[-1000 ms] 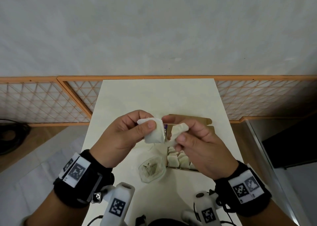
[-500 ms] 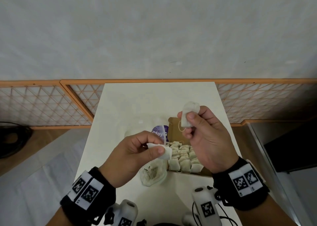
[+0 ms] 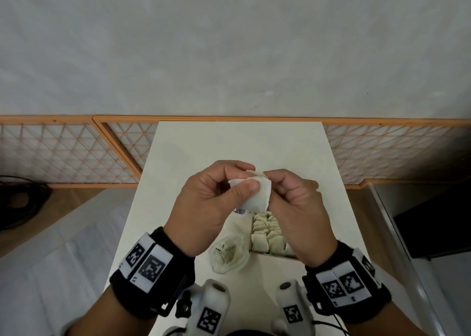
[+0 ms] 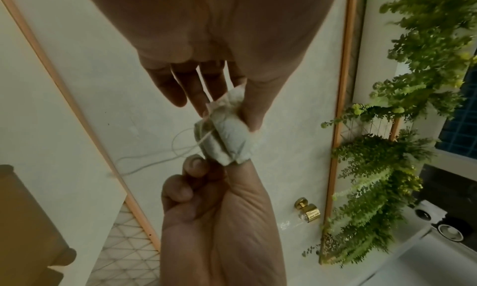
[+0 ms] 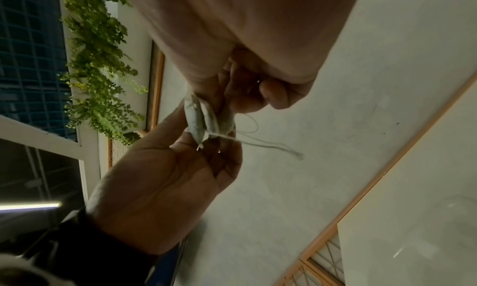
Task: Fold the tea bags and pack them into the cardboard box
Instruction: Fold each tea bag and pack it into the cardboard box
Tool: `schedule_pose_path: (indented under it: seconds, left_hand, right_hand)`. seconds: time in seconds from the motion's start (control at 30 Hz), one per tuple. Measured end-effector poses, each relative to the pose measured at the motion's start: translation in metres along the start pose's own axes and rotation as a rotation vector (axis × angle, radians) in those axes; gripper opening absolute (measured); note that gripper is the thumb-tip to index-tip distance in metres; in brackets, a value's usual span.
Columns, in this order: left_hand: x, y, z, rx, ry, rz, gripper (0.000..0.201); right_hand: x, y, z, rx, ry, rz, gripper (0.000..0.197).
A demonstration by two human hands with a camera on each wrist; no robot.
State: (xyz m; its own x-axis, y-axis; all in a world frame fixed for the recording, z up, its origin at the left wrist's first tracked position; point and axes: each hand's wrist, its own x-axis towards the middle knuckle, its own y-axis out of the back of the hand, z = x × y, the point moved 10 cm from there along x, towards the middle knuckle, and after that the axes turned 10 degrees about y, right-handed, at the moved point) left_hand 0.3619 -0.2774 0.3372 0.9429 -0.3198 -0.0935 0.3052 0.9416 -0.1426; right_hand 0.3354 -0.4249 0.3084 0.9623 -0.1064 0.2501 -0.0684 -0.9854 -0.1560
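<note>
Head view: a person's left hand point(image 3: 204, 203) and right hand point(image 3: 295, 203) meet above the middle of a pale desk point(image 3: 237, 144), both working one white tea bag point(image 3: 254, 195) held in the air between them, clear of the surface. The left thumb presses the bag's face against the curled fingers point(image 3: 234, 168) behind it; from the left wrist view the bag point(image 4: 227, 139) shows creased and part-folded, its string point(image 4: 160, 157) trailing loose, while the right hand point(image 4: 219, 219) pinches the bag's lower end with thumb and forefinger, its other fingers curled in. The right wrist view shows the same bag point(image 5: 204, 121) edge-on, pinched from both sides, the string point(image 5: 268, 143) running free past the left palm. Below the hands, toward the desk's near right edge, the cardboard box point(image 3: 267, 253) already carries rows of folded bags point(image 3: 265, 233); just beside it, to the left, lies a clear wrapper point(image 3: 229, 256) with what may be more bags inside. The fold looks under way but not finished. To do it well, the loose string should probably be gathered against the bag before the last crease, so it does not snag on bags already packed; the pinch likely wants to stay light, since thin paper can tear, and the crease firm enough that the bag stays closed once released into the box.
</note>
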Motion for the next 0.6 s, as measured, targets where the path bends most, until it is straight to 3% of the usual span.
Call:
schedule_pose_path:
  seconds: [0.17,0.4,0.6]
  left_hand:
    - [-0.001,0.005,-0.001,0.005,-0.035,0.037,0.017]
    - [0.001,0.009,-0.013,0.019,-0.013,0.027,0.013]
    - [0.000,0.001,-0.033,0.081,0.027,-0.031,0.028]
  right_hand:
    - [-0.005,-0.011,0.001,-0.001,0.013,-0.110,0.017]
    - [-0.015,0.002,0.005,-0.025,0.018,-0.135,0.023]
    - [-0.029,-0.002,0.032,-0.172,-0.043,-0.279,0.025]
